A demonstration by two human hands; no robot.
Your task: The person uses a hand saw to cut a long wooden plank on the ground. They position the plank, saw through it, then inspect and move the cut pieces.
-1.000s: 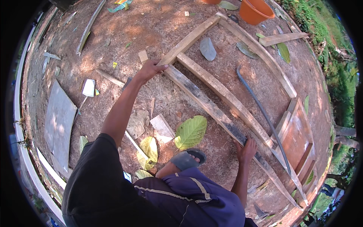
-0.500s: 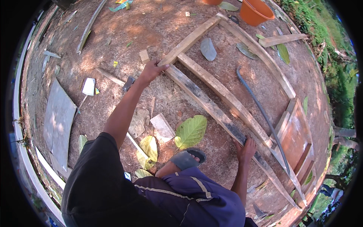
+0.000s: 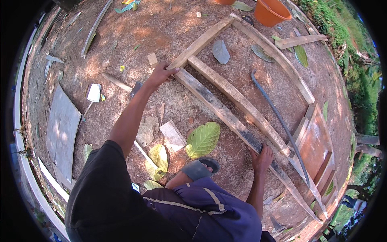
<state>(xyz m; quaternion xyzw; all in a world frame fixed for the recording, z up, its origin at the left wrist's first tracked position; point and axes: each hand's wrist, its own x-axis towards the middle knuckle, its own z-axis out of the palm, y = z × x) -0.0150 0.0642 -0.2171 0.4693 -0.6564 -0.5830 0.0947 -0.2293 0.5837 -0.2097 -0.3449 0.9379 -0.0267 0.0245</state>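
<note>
A long wooden beam (image 3: 213, 102) with black stains runs diagonally from upper left to lower right. My left hand (image 3: 160, 76) grips its upper end, where it meets a crosswise wooden piece (image 3: 203, 39). Farther down the same beam, my right hand (image 3: 264, 158) is closed round its edge, thumb on the near side. A second beam (image 3: 238, 99) lies beside it, starting from the crosswise piece. Another beam (image 3: 274, 54) bends away from the far corner, so the pieces form an open frame on the ground. A dark hooked metal bar (image 3: 278, 117) lies across the frame's right part.
A hammer (image 3: 117, 82) lies left of my left hand. Orange buckets (image 3: 273, 13) stand at the back. A panelled wooden piece (image 3: 318, 147) is on the right, a grey sheet (image 3: 62, 129) on the left. Large leaves (image 3: 203, 140) and a sandalled foot (image 3: 199, 169) are near me.
</note>
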